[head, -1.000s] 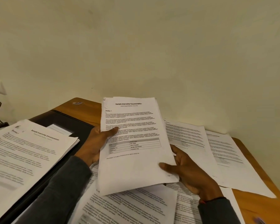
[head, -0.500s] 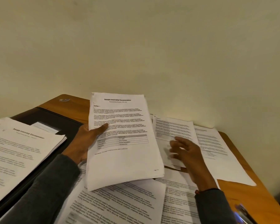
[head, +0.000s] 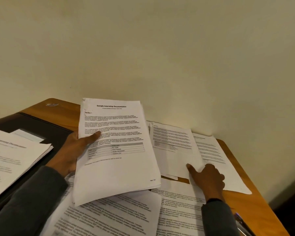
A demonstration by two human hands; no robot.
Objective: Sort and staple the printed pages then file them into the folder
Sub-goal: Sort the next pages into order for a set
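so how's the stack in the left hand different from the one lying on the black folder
The held stack is lifted and tilted, gripped by the left hand. The folder stack lies flat on the black folder, with no hand on it. The held stack's title reads sharply, while the folder stack is cut by the frame edge and its title is blurred. Both are several white printed sheets.

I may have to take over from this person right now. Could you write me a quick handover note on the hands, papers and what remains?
Left hand grips the held stack, raised above the table.
Right hand pinches a loose page lying at the right.
Black folder lies open at left, a second stack on it.
Done: some pages gathered; staples cannot be seen.
Left: collect the spread pages, staple, file.
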